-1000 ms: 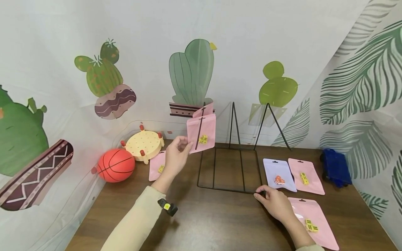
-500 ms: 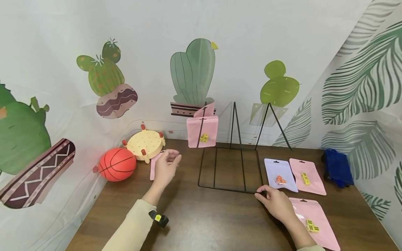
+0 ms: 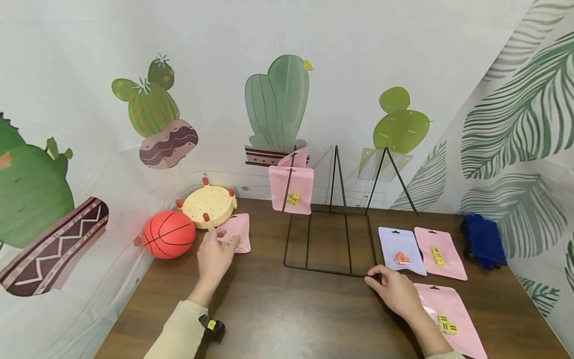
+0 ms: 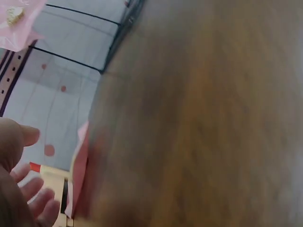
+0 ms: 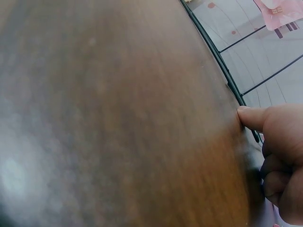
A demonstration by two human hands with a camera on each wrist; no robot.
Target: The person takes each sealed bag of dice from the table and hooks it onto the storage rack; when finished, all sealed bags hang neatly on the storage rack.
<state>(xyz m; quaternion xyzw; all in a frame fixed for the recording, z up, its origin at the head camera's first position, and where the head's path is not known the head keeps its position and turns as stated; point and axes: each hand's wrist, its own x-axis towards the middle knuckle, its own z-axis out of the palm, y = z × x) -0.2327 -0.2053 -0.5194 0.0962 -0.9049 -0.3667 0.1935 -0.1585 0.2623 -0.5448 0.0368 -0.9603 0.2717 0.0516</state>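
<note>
My left hand [image 3: 216, 255] is at the near left side of a pink zip bag [image 3: 239, 230] with yellow dice, which lies on the table. Its thumb and fingers stand apart in the left wrist view, and part of the bag is hidden behind them. My right hand [image 3: 394, 291] pinches the front right corner of a black wire rack [image 3: 323, 270]; the right wrist view shows the thumb [image 5: 251, 117] against the wire. From the rack's left prong hangs a pink bag [image 3: 302, 185] with yellow dice, with another pink bag [image 3: 296, 157] behind it.
A lilac bag [image 3: 399, 239] with orange dice and a pink bag [image 3: 448, 244] lie right of the rack. Another pink bag [image 3: 462, 339] is nearer the front. A blue object [image 3: 484, 242] stands far right; a red ball [image 3: 168, 234] and a round yellow stand [image 3: 208, 202] are left.
My left hand has let go of the hanging pink bag and moved left and down to the bag on the table. My right hand has stayed on the rack's corner.
</note>
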